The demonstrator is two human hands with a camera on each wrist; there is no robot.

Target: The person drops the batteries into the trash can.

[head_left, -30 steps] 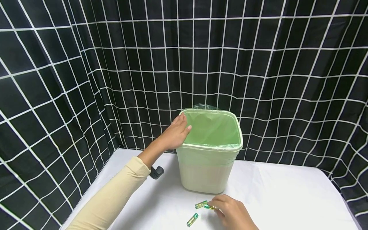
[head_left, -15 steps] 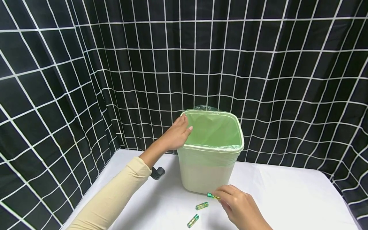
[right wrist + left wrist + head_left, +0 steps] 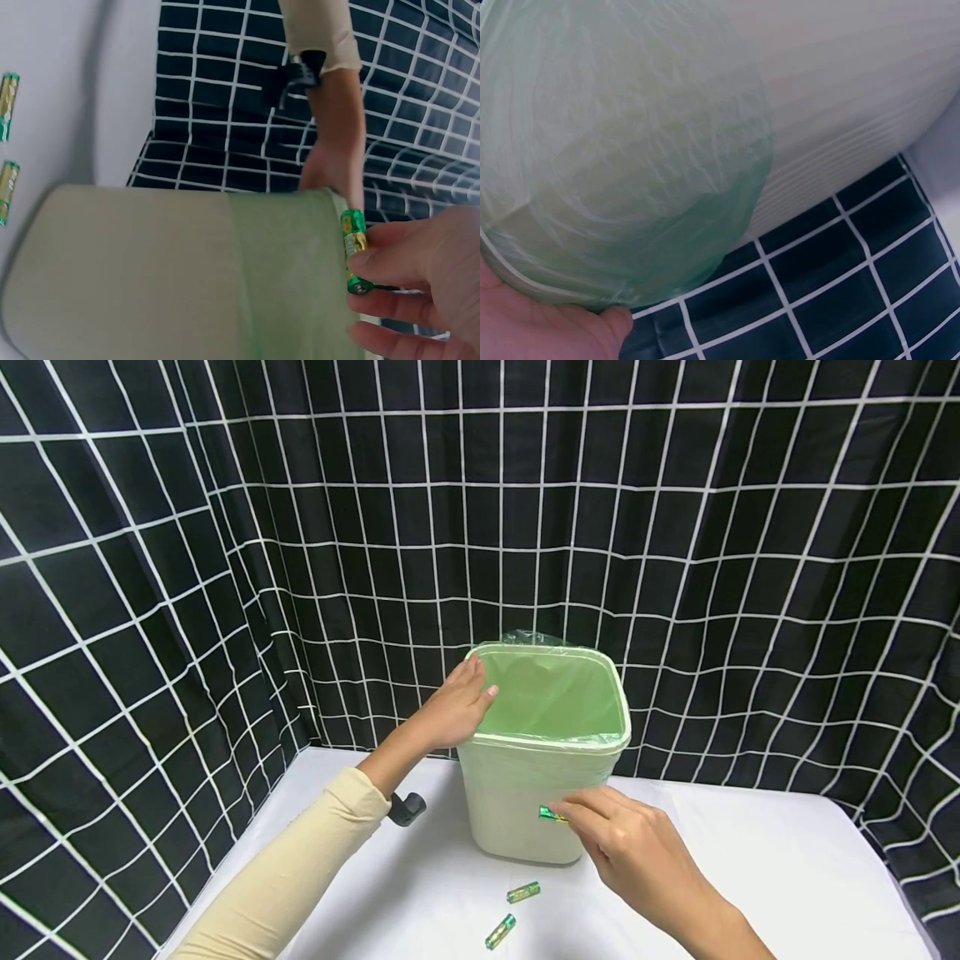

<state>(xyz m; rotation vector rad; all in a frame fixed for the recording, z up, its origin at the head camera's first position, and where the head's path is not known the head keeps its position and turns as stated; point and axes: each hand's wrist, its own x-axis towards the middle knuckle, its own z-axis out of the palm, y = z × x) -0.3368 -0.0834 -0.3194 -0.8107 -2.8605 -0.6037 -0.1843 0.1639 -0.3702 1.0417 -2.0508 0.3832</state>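
Note:
My left hand (image 3: pixel 461 706) rests on the left rim of a pale bin (image 3: pixel 521 827) lined with a green bag (image 3: pixel 555 693). Its visible fingers look straight, with the thumb over the opening; the left wrist view shows part of this hand (image 3: pixel 551 330) against the bag's edge. In front of the bin, my right hand (image 3: pixel 630 843) pinches a green and gold battery (image 3: pixel 553 814) between thumb and fingers, raised off the table. The right wrist view shows the held battery (image 3: pixel 355 251) lengthwise in the fingertips. Two similar batteries, one nearer the bin (image 3: pixel 522 892) and one closer (image 3: pixel 500 932), lie on the table.
The bin stands upright on a white-covered table (image 3: pixel 750 860). Black curtains with a white grid (image 3: pixel 675 527) hang behind and to the left. Some bag film (image 3: pixel 532 637) sticks up past the back rim. A dark strap device (image 3: pixel 407 810) is on the left wrist.
My right hand has picked a battery off the table beside the other two and lifted it up in front of the bin. The left hand stays on the rim.

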